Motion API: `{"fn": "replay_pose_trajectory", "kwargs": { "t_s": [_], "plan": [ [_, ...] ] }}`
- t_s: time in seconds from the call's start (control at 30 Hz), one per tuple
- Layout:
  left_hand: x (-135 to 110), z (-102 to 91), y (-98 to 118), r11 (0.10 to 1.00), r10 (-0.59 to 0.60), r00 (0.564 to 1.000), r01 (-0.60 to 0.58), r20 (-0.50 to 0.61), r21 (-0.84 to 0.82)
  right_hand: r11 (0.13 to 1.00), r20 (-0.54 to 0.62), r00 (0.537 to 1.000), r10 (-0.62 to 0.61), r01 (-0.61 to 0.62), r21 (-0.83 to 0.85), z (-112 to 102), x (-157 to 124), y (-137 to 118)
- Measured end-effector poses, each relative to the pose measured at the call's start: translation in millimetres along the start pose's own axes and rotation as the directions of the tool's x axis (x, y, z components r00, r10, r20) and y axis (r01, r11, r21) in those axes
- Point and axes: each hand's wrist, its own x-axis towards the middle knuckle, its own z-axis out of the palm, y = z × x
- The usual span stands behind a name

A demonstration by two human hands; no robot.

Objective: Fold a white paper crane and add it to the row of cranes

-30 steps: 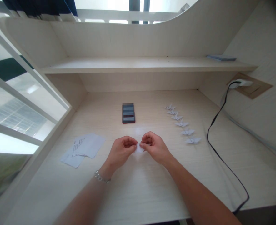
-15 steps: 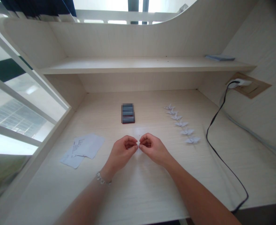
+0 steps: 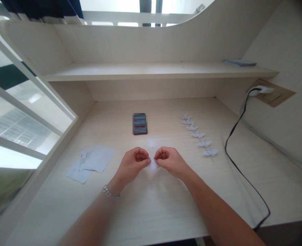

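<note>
Head view: my left hand [image 3: 131,166] and right hand [image 3: 168,162] pinch a small white paper [image 3: 153,165] between them; even pressure keeps it steady.

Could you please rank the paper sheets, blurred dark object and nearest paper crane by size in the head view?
1. The paper sheets
2. The blurred dark object and the nearest paper crane look about equal, unranked.

White paper [image 3: 153,165], pale wood-grain desk [image 3: 166,208]

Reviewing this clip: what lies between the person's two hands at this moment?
In the head view, a small piece of white paper lies between the left hand and the right hand, held at their fingertips.
</note>
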Motion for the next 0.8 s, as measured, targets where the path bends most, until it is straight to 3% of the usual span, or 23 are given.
{"fn": "replay_pose_trajectory", "kwargs": {
  "t_s": [0.17,0.33,0.53,0.8],
  "plan": [
    [0.8,-2.0,0.0,1.000,0.013,1.000,-0.013,-0.017,0.011,0.996,0.040,0.999,-0.004,0.000,0.089,-2.8,-0.4,-1.0],
    [1.0,-0.7,-1.3,1.000,0.015,1.000,-0.015,-0.021,0.017,0.998,0.019,0.998,-0.052,0.052,0.021,-0.9,0.7,2.2],
    [1.9,-1.4,2.4,1.000,-0.013,0.998,0.014,-0.059,0.007,0.988,0.030,0.999,-0.024,0.020,0.152,-1.8,3.0,5.5],
    [2.6,-1.8,3.6,0.994,-0.070,0.996,0.066,-0.047,-0.085,0.994,-0.015,0.998,-0.056,0.057,0.095,-3.8,5.4,6.5]
  ]
}}
